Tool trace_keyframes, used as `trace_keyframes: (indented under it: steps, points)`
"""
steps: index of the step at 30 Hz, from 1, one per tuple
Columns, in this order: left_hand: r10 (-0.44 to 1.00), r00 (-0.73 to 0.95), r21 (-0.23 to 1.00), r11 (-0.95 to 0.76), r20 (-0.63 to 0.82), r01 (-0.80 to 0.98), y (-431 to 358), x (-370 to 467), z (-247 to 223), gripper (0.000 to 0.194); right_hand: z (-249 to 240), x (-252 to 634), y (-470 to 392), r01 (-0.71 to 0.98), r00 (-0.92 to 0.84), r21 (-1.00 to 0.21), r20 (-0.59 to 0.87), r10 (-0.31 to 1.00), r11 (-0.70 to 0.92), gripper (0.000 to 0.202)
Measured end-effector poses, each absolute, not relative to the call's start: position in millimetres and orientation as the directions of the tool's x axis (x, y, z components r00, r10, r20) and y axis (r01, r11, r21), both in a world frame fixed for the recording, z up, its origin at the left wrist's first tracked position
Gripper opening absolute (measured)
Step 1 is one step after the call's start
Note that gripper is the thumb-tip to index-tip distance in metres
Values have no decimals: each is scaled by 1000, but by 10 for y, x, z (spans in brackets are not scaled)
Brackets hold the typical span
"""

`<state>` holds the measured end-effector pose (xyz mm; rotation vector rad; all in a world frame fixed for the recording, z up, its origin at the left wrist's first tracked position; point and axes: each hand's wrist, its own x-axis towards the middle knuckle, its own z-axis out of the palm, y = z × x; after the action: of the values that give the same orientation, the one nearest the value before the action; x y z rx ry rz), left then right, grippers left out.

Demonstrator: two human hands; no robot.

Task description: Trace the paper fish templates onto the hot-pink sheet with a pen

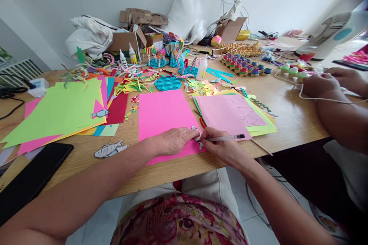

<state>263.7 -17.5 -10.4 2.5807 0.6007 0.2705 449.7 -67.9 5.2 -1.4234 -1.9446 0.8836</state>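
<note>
Patterned garment [181, 222], worn at the bench [178, 169] edge; one pen [227, 138], gripped by the right hand [219, 147]; one fish cutout [194, 128], pressed onto the pink sheet [163, 115], near right corner, by the unclenched left hand [172, 140].

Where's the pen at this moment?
In the head view, right of centre: the right hand holds the pen, its tip end by the fish cutout at the bright pink sheet's lower right.

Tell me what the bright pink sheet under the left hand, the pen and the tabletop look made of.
Bright pink sheet: matte paper or thin card, flat and crisp-edged. Pen: probably plastic, its barrel looking translucent. Tabletop: wood or wood-look laminate, with visible grain and a slight sheen.
</note>
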Motion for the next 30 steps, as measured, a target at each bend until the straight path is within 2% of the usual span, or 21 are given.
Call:
trace_keyframes:
  steps: [9, 15, 21, 25, 30]
  points:
    - [473, 879, 498, -779, 67, 381, -187, 2638, -76, 29, 24, 4506, -682, 521, -235, -837, 45, 971, 165, 6]
    - [485, 873, 530, -754, 51, 388, -198, 2627, -78, 33, 124, 4628, -683, 458, -71, -880, 106, 992, 127, 5]
    - [415, 903, 542, -786, 109, 297, -219, 2638, -54, 37, 68, 4570, -603, 591, -87, -789, 144, 986, 168, 10]
    - [396, 912, 527, -801, 108, 286, -237, 2646, -56, 39, 15, 4527, -532, 719, -166, -655, 162, 973, 232, 8]
    - [354, 923, 435, -863, 153, 258, -256, 2655, -65, 37, 13, 4553, -495, 759, -240, -579, 177, 955, 298, 10]
